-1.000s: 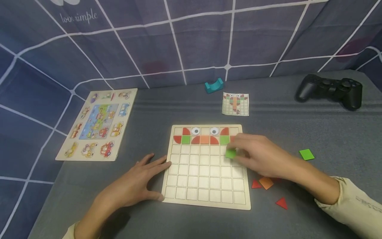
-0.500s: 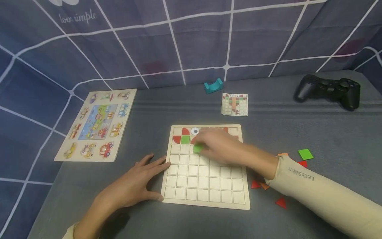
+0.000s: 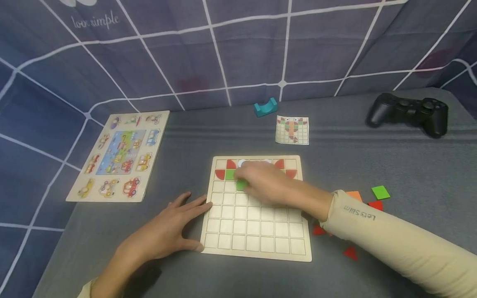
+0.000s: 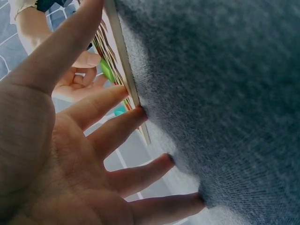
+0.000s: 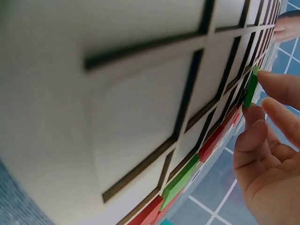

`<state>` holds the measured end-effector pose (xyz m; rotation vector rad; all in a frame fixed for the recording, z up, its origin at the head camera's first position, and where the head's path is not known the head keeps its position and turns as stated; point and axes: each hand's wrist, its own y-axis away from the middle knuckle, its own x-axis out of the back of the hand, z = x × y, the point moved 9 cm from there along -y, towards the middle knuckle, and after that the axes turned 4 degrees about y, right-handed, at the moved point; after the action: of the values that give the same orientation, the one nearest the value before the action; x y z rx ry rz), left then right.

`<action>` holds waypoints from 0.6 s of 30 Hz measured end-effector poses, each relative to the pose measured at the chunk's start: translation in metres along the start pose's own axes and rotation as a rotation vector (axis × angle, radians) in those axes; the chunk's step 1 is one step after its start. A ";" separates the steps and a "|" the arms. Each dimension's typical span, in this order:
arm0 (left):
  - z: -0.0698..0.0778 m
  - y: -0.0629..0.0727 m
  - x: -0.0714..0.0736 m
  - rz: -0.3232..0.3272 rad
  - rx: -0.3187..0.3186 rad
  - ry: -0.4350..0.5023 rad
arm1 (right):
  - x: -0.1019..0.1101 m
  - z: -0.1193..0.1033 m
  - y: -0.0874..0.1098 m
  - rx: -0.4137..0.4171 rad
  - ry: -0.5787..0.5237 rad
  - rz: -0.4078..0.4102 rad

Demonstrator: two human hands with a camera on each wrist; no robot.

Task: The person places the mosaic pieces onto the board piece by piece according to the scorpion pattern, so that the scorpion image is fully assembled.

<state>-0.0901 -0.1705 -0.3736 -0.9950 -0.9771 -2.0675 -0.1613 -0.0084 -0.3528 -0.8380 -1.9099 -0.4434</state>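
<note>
A square wooden grid board lies flat on the dark cloth. Red quarter-round pieces and green squares fill parts of its top two rows, with white eye pieces partly hidden by my right hand. That hand pinches a green square tile between thumb and fingers. In the right wrist view the tile is tilted against the board's surface, over the third row. My left hand lies beside the board with spread fingers, touching its left edge with fingertips and thumb.
Loose red, orange and green pieces, including a green square, lie right of the board. Behind it are a small pattern card and a teal block. A picture puzzle sits left, a black game controller back right.
My right hand has carried the green tile leftward across the board, from the right-hand columns to the third column. In the last half second it shifted only slightly. My left hand stays in place.
</note>
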 end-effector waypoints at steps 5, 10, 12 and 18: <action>-0.001 0.000 0.000 -0.006 0.013 0.000 | -0.001 -0.001 0.000 0.009 -0.014 -0.011; -0.001 0.000 0.000 -0.006 0.015 -0.002 | -0.001 -0.002 0.000 0.022 -0.020 -0.010; 0.000 0.000 0.000 -0.006 0.015 -0.004 | -0.001 -0.003 0.000 0.025 -0.022 -0.011; 0.000 0.000 0.000 -0.006 0.017 -0.003 | 0.001 0.000 0.002 0.021 -0.020 -0.013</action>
<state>-0.0901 -0.1707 -0.3734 -0.9885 -0.9989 -2.0600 -0.1597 -0.0067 -0.3518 -0.8189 -1.9362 -0.4234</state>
